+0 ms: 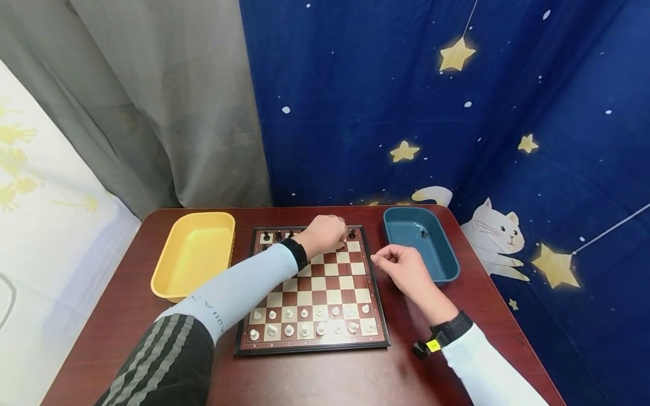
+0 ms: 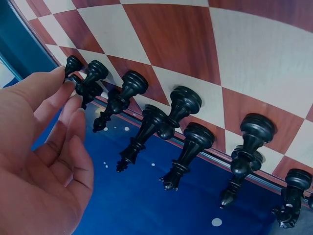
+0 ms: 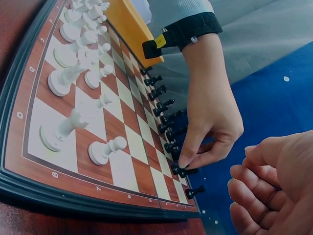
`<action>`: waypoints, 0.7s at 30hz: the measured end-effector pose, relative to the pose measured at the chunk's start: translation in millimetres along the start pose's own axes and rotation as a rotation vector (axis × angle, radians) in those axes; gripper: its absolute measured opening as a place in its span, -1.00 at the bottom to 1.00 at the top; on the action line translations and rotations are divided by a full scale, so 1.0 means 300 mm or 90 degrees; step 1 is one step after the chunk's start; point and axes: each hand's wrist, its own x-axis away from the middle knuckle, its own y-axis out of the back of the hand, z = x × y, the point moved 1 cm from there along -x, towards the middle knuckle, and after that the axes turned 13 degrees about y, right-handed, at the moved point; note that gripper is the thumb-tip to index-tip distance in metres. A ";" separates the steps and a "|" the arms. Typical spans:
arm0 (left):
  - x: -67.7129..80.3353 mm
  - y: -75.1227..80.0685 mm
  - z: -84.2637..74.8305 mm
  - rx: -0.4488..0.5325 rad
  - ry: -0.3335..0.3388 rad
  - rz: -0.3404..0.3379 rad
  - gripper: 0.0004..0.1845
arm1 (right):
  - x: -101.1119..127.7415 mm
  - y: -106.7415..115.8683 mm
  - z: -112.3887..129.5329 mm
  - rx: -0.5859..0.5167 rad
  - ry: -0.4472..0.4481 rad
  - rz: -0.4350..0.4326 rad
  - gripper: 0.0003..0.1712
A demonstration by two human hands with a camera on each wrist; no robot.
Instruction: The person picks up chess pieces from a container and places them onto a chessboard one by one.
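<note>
A chessboard (image 1: 332, 283) lies on the table with black pieces along its far edge and two rows of white pieces (image 1: 320, 329) along the near one. My left hand (image 1: 326, 232) reaches across to the far right part of the board. In the left wrist view, its thumb and fingertips pinch a black chess piece (image 2: 73, 63) near the board's corner, partly covered by the fingers. To the right of the board hovers my right hand (image 1: 403, 268), fingers loosely curled, nothing between them in the right wrist view. Beyond the left fingertips stands a black piece (image 3: 194, 191) at the corner.
A blue bin (image 1: 447, 265) sits right of the board, holding a small black piece (image 1: 424, 233). At the left is a yellow bin (image 1: 193, 254). Curtains hang behind the table's far edge, and the right forearm passes by the blue bin.
</note>
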 end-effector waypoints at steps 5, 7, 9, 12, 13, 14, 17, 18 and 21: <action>0.009 0.010 0.001 0.012 0.002 0.003 -0.61 | -0.009 0.025 -0.016 0.010 0.005 -0.004 -0.82; 0.025 0.020 0.010 0.019 0.005 -0.003 -0.63 | -0.021 0.044 -0.030 0.026 0.010 -0.004 -0.80; 0.050 0.037 0.025 0.030 0.008 -0.016 -0.76 | -0.036 0.071 -0.052 0.054 0.011 -0.004 -0.79; 0.102 0.072 0.054 0.047 0.016 -0.032 -0.88 | -0.061 0.134 -0.100 0.107 0.013 0.002 -0.76; 0.121 0.083 0.066 0.054 0.020 -0.037 -0.85 | -0.069 0.158 -0.118 0.126 0.012 0.004 -0.76; 0.143 0.095 0.079 0.063 0.025 -0.040 -0.82 | -0.076 0.181 -0.136 0.144 0.012 0.007 -0.77; 0.214 0.123 0.125 0.091 0.050 -0.050 -0.78 | -0.101 0.243 -0.185 0.199 0.015 0.022 -0.78; 0.240 0.129 0.143 0.104 0.059 -0.053 -0.76 | -0.110 0.259 -0.197 0.219 0.017 0.028 -0.78; 0.319 0.135 0.197 0.134 0.092 -0.063 -0.73 | -0.142 0.292 -0.231 0.261 0.018 0.042 -0.75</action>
